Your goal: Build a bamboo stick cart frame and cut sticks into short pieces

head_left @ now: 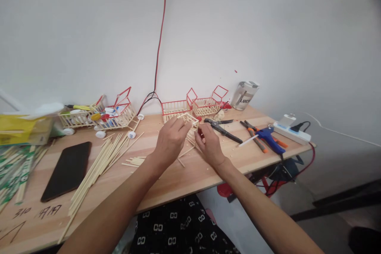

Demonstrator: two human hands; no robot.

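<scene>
Both hands are closed around a small wooden stick frame, held over the middle of the table. My left hand grips its left side, the fingers bent over the top. My right hand pinches at its right side, where the fingertips are partly hidden. Just behind stand two small stick baskets with red handles, one left and one right. Below the hands lie a few loose sticks, and a pile of short cut sticks is left of them.
Black-handled cutters, pliers, a blue glue gun and a white power strip lie to the right. A jar stands behind. Leftward are long sticks, a phone and wheeled stick carts.
</scene>
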